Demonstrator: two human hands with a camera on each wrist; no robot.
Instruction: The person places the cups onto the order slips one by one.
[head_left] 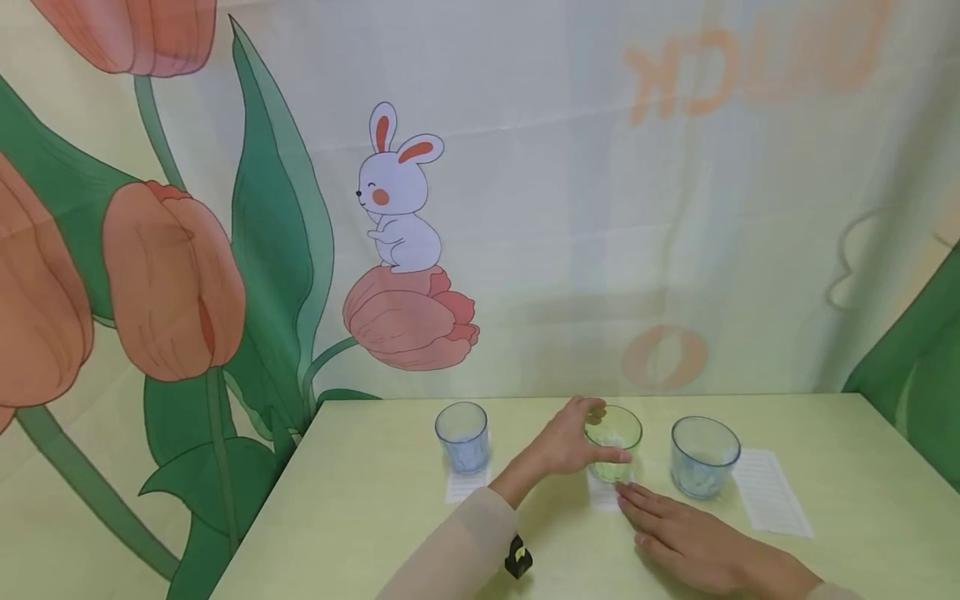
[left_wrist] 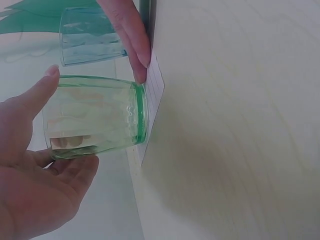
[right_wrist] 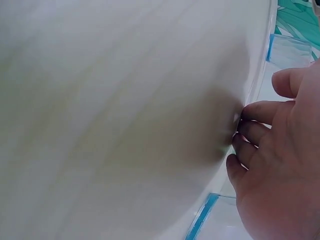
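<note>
A clear green glass (head_left: 613,460) stands on a slip of printed paper (head_left: 604,498) at the back of the table. My left hand (head_left: 564,437) holds this glass near its rim, thumb on one side and fingers on the other, as the left wrist view also shows. In front of the base, my right hand (head_left: 693,535) lies low and palm down, its fairly straight fingertips (left_wrist: 143,59) on the paper close to the glass. In the right wrist view, the palm hides part of what lies beyond the fingers (right_wrist: 257,111).
A blue glass (head_left: 462,442) stands to the left, over another paper slip (head_left: 467,487). A wider bluish glass (head_left: 703,467) is at the right, beside a longer printed paper (head_left: 772,493). A small black object (head_left: 518,558) shows by the left sleeve. A printed curtain hangs behind the table.
</note>
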